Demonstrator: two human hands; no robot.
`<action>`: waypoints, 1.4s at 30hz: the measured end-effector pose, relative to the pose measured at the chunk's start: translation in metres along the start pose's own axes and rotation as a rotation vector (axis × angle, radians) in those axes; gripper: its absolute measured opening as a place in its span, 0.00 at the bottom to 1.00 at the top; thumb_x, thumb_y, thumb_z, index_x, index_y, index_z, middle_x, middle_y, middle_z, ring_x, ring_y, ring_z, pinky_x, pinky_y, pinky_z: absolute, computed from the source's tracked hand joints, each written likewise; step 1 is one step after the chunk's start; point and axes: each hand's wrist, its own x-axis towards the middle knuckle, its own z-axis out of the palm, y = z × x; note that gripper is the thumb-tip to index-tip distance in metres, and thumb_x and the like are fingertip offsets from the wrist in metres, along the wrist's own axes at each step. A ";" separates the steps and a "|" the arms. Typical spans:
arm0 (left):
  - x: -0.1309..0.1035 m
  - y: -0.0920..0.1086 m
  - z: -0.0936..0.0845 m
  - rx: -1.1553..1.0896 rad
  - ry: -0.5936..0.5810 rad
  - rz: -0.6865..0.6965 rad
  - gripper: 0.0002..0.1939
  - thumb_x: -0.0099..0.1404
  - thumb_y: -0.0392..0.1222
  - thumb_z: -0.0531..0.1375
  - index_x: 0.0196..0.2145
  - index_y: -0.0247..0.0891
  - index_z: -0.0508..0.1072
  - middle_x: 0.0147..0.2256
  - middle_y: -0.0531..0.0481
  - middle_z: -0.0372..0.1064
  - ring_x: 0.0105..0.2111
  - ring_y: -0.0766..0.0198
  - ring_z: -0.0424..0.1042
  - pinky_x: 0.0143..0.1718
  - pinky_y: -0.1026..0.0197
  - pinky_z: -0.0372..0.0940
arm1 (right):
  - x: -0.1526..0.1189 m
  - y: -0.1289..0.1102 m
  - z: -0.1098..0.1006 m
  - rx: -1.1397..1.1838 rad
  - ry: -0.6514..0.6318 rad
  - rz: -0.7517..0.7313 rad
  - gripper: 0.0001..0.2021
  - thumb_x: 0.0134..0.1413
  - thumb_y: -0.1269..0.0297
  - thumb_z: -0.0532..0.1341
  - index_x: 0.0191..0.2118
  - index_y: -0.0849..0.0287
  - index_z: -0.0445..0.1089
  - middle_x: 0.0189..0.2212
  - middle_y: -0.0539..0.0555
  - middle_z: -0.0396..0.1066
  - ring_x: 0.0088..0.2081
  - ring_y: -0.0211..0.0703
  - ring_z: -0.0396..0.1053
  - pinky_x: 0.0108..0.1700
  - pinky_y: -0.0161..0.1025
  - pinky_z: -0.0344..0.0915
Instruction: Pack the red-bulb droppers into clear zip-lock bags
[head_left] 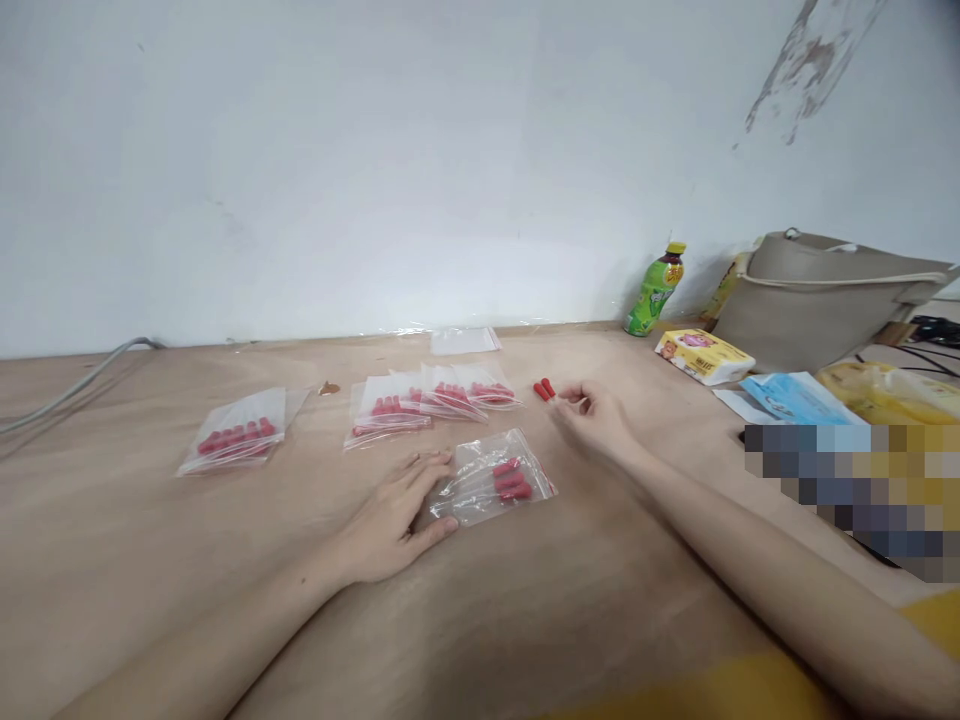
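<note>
My left hand (397, 515) lies flat on the brown surface with its fingers spread, touching the left edge of a clear zip bag (472, 460). Inside that bag are three small red rubber-like pieces (512, 480). To the bag's upper right, my right hand (589, 415) is closed in a pinch at the near ends of two more red pieces (543, 389), which stick out past the fingertips. Overlapping zip bags of red pieces (435, 393) lie behind the left hand. Another filled bag group (240, 432) rests at the left.
A flat white bag (465, 341) lies by the wall. At the right are a green drink bottle (657, 290), a yellow tissue pack (705, 356), a grey bag (817, 300) and a blue packet (802, 398). A grey cable (82, 385) runs along the far left.
</note>
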 end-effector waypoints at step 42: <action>-0.001 -0.002 0.001 0.071 -0.052 0.012 0.31 0.67 0.49 0.50 0.62 0.44 0.40 0.61 0.47 0.47 0.59 0.53 0.49 0.57 0.45 0.49 | -0.049 -0.012 0.011 0.836 -0.339 0.328 0.19 0.39 0.54 0.65 0.37 0.58 0.64 0.27 0.49 0.69 0.27 0.34 0.68 0.37 0.38 0.66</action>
